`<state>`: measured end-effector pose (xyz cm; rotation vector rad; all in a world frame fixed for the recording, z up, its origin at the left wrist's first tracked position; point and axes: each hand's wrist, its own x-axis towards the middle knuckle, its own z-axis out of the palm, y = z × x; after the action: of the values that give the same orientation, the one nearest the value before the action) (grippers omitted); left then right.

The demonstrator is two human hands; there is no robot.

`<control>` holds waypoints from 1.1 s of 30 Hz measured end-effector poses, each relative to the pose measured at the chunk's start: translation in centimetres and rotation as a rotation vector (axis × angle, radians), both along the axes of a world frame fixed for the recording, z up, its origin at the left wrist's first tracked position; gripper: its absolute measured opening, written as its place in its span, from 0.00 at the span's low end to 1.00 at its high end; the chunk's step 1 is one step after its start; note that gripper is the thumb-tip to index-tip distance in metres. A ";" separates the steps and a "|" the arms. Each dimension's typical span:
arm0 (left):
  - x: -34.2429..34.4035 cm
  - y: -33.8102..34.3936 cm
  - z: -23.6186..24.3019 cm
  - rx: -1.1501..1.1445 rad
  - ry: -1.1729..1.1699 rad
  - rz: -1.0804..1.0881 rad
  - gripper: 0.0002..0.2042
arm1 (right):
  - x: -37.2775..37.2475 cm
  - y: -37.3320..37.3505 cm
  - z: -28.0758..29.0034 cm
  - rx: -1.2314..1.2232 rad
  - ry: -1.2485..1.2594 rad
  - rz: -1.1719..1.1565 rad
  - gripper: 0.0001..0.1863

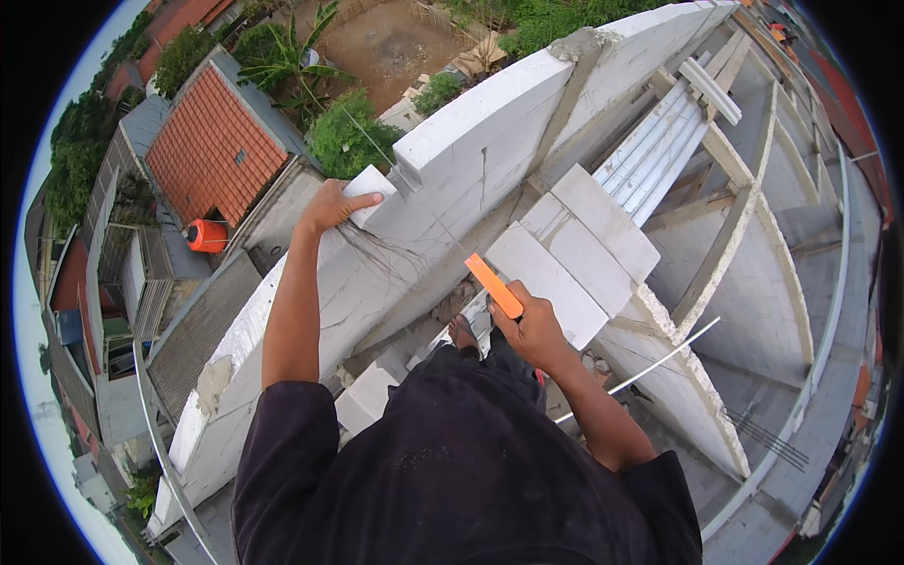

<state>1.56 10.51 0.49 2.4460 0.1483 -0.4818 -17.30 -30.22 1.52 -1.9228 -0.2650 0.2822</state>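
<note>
My left hand (pixel 334 207) grips a small white lightweight block (pixel 370 191) on top of the white block wall (pixel 490 155), thumb lying across its face. Thin dark wires (pixel 381 247) hang beside that block, against the wall's inner side. My right hand (pixel 529 325) is closed around an orange, flat, bar-shaped object (pixel 493 285), held in front of my body and apart from the wall. Its exact kind is not clear. A thin line runs from near its tip toward the wall top; whether they are joined I cannot tell.
Large white blocks (pixel 551 268) are stacked right of my right hand. Long metal channels (pixel 650 141) lie beyond them. A white pipe (pixel 664 355) slants at the right, near unfinished partition walls (pixel 720 254). Past the wall, far below, are a tiled roof (pixel 212 146) and bare ground.
</note>
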 end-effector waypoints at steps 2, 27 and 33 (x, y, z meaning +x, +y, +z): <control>-0.1 -0.1 -0.1 -0.020 0.010 -0.002 0.43 | -0.4 0.3 -0.6 -0.032 0.011 -0.019 0.14; 0.0 0.1 -0.5 -0.035 0.002 0.004 0.41 | 0.9 0.5 -0.9 0.071 0.029 -0.037 0.15; -0.1 -0.4 -0.2 -0.019 -0.036 0.004 0.39 | 5.0 3.4 -1.4 0.023 0.019 -0.049 0.18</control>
<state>1.48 10.11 0.26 2.4334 0.1329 -0.4348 -12.27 -26.83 0.10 -1.8998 -0.2076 0.2634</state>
